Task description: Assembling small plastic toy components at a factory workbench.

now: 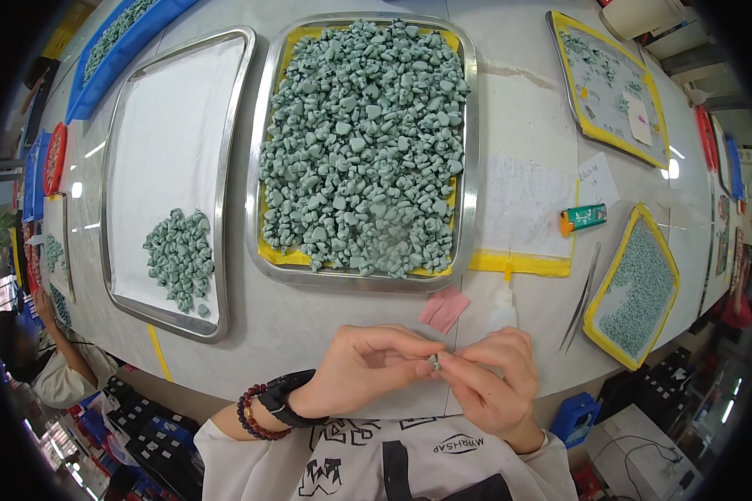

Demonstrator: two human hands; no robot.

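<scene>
My left hand (363,367) and my right hand (495,377) meet above the table's near edge. A small grey-green piece (434,361) is pinched between the fingertips of both; its exact shape is mostly hidden. Beyond them stands a metal tray (470,167) with a yellow-edged liner, heaped with similar grey-green pieces (363,142). To its left, a white-lined metal tray (171,125) carries a smaller pile (180,260) in its near right corner. A pink square (444,310) lies just past my fingers. Beside it is a translucent squeeze bottle (503,309) with a yellow tip.
Tweezers (581,296) and a green-orange lighter (583,219) lie to the right. Farther right are a yellow-edged tray of finer pieces (639,288) and another yellow-edged tray (597,129). A blue bin (88,92) stands far left. Another person (54,359) sits at the left.
</scene>
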